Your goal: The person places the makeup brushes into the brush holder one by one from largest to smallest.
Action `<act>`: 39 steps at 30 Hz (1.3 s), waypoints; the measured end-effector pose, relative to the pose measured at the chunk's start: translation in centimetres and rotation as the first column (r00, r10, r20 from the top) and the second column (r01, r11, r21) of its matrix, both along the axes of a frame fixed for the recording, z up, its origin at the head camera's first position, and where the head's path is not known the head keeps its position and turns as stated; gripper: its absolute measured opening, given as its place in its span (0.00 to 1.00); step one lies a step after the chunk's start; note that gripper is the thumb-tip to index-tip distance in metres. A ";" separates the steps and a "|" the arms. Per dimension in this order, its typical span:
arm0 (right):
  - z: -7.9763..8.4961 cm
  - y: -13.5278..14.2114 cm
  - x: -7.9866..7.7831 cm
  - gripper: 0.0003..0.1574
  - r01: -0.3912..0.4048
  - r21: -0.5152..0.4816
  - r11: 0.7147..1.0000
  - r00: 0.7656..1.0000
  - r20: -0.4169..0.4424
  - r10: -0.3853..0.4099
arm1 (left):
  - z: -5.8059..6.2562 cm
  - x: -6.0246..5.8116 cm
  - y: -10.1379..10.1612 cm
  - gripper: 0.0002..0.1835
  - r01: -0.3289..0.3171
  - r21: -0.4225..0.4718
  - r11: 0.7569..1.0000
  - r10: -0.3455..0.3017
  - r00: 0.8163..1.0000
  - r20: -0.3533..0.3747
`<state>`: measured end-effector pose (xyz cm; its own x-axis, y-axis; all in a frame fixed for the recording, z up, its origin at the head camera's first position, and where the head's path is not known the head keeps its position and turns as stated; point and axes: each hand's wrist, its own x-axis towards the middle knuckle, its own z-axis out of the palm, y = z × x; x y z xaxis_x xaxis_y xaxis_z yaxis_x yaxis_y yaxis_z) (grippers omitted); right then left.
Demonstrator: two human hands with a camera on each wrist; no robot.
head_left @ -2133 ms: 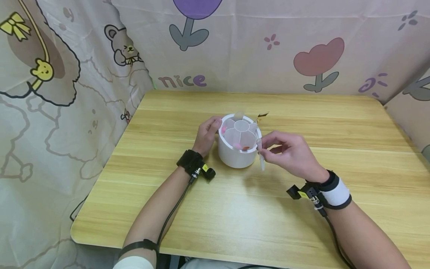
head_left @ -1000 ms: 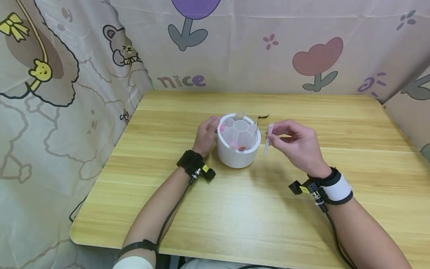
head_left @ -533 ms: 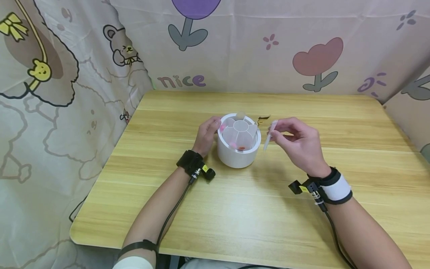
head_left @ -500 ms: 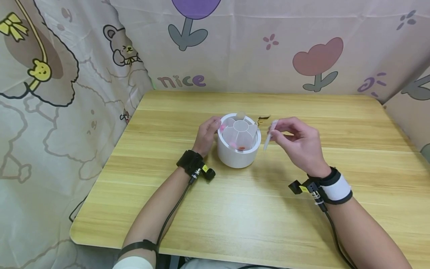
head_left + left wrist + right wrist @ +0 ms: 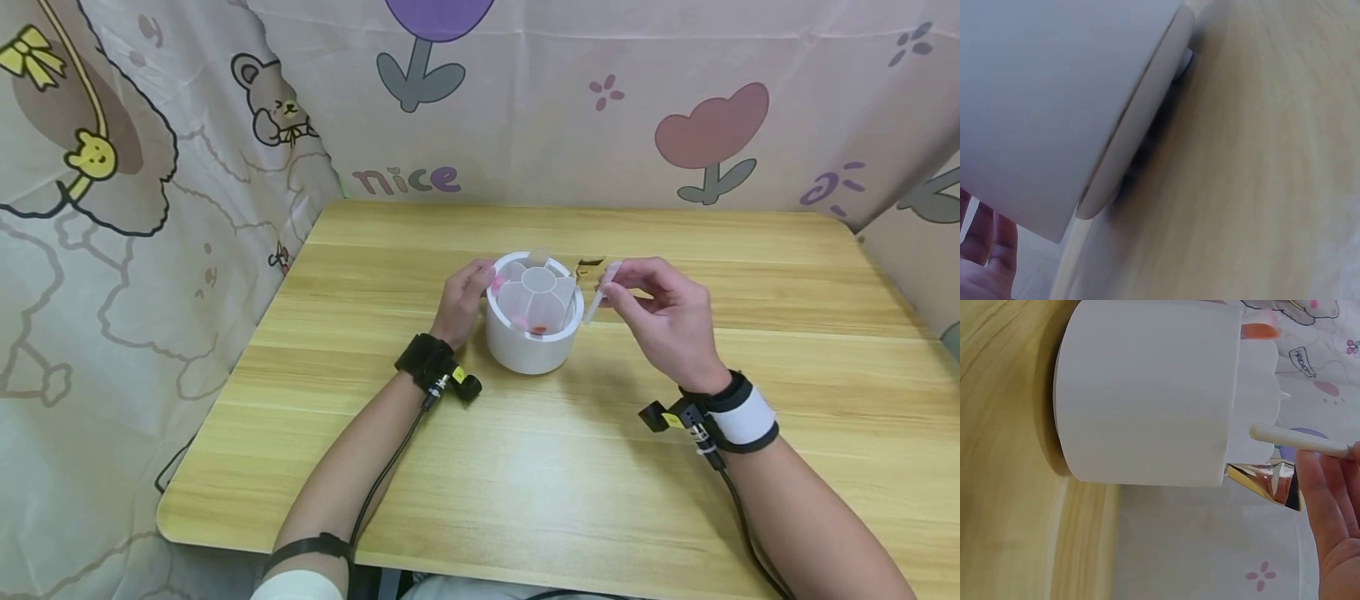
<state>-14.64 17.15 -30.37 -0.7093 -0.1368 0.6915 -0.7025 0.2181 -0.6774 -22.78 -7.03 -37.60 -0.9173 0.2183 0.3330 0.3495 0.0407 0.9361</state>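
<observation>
A round white brush holder point(image 5: 529, 346) with a divided, translucent insert stands on the table. My left hand point(image 5: 459, 298) holds it at the left rim; in the left wrist view the fingers point(image 5: 1002, 244) show past the rim and the rest is hidden. To the right of the holder, my right hand point(image 5: 666, 312) pinches a slim white stick point(image 5: 602, 292), like a brush handle. In the right wrist view the stick's rounded end point(image 5: 1266, 432) points toward the holder, above its rim; the other end is hidden in the fingers. A makeup brush with a gold ferrule point(image 5: 1266, 478) and dark tip leans out of the holder.
The holder's insert also has pink and orange-red tips point(image 5: 1260, 330) in it. It stands on a wooden table point(image 5: 450, 467) with a patterned cloth point(image 5: 555, 108) behind and to the sides. A cable runs from each wrist camera along the arm.
The right hand has lifted the white stick from beside the holder's right wall and moved it up and away; lately it has tilted and drifted slightly back left. The left hand has stayed put.
</observation>
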 end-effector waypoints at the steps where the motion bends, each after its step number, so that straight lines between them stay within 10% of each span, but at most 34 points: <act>1: 0.0 0.0 0.0 0.14 -0.001 -0.005 1.000 1.000 -0.002 0.001 | 0.4 0.3 0.0 0.22 0.001 -0.004 1.000 -0.001 1.000 -0.001; 22: -1.0 -0.9 -0.4 0.14 0.033 -0.047 0.998 0.998 -0.057 -0.036 | 1.4 1.0 0.1 0.21 -0.013 -0.013 1.000 0.013 1.000 -0.006; 39: -2.2 -1.7 -0.3 0.13 0.016 -0.011 1.000 0.999 -0.033 -0.016 | -1.7 -1.2 0.3 0.25 -0.016 0.028 0.999 0.017 1.000 -0.017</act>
